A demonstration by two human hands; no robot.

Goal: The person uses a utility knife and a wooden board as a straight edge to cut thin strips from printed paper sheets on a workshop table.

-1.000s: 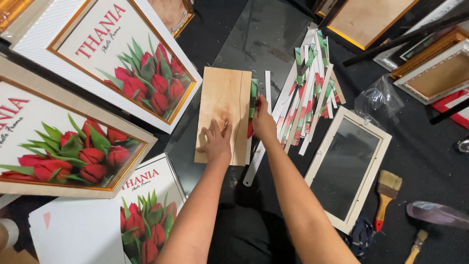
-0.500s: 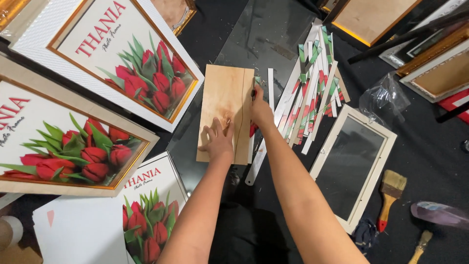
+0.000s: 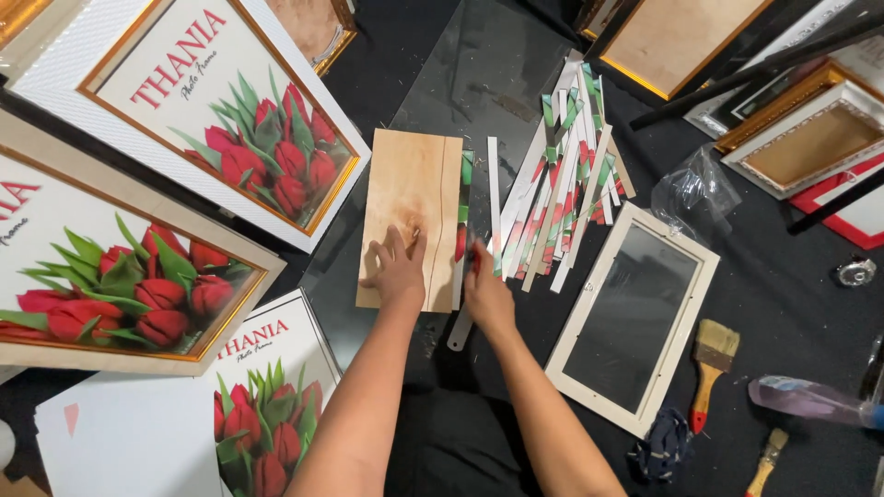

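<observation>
My left hand (image 3: 398, 269) presses flat, fingers spread, on the near end of a light wooden board (image 3: 410, 179). The board lies on a tulip print, of which only a narrow strip (image 3: 463, 198) shows along its right edge. My right hand (image 3: 485, 293) is closed on a small red-handled cutter (image 3: 476, 260), mostly hidden, at the near end of that edge. A white ruler-like strip (image 3: 460, 329) sticks out below the board. Everything rests on a glass sheet (image 3: 502, 64).
Several cut print strips (image 3: 564, 179) lie fanned to the right of the board. A white glazed frame (image 3: 635, 317), two brushes (image 3: 709, 368) and a plastic bag (image 3: 695, 193) lie further right. Framed tulip pictures (image 3: 230, 120) and loose prints (image 3: 262, 396) crowd the left. More frames (image 3: 801, 138) are stacked at the back right.
My right hand slid up the board's right edge, then drew back down along it to the near end. The left hand stayed pressed on the board.
</observation>
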